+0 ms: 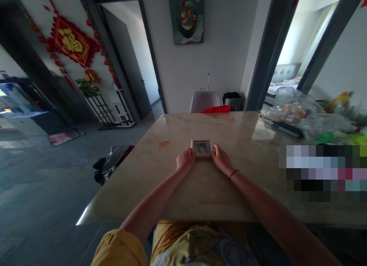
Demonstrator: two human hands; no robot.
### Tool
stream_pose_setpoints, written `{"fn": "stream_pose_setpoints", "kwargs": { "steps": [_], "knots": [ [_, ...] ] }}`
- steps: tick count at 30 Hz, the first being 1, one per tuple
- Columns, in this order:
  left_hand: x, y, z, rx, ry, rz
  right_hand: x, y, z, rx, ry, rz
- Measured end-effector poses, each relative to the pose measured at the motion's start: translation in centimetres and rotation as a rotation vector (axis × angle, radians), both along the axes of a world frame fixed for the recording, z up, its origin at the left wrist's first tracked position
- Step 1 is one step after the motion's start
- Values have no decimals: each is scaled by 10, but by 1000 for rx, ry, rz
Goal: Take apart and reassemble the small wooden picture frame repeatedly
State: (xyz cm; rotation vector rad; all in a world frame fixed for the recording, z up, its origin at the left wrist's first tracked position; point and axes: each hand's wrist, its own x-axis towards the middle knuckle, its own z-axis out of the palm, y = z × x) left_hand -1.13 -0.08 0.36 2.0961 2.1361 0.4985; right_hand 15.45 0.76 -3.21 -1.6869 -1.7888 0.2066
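A small picture frame (202, 157) with a pale wooden border and a dark picture inside is at the middle of the stone-topped table (200, 197). My left hand (186, 159) grips its left side, with the fingers curled round the edge. On the opposite side, my right hand (222, 158) holds the right edge; a thin dark band circles that wrist. The frame's face is turned up towards me. Whether its lower edge touches the tabletop, I cannot tell.
Clear plastic bags (292, 105) with food lie at the table's right, beside a long black device (288, 129) with a cord. A blurred-out patch covers things nearer me. A quilted chair (205, 99) stands beyond the far edge. Dark bags (114, 161) sit left of the table.
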Motion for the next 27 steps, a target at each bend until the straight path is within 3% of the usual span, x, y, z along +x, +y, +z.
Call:
{"fn": "stream_pose_setpoints", "kwargs": {
  "steps": [11, 18, 20, 22, 24, 27],
  "knots": [
    [-15, 5, 0, -53, -106, -59, 4, 0, 6, -42, 58, 17],
    [-34, 15, 10, 19, -539, -22, 21, 4, 18, -8, 357, 91],
    [-41, 17, 15, -199, -831, -166, 27, 5, 25, -67, 526, 111],
    [-49, 17, 20, -459, -1136, -384, 33, 3, 31, -238, 769, 223],
    [-54, 16, 22, -614, -1326, -510, 39, 0, 36, -444, 1019, 477],
    [-57, 15, 19, -856, -1377, -562, 42, -2, 33, -729, 1201, 785]
  ]
}}
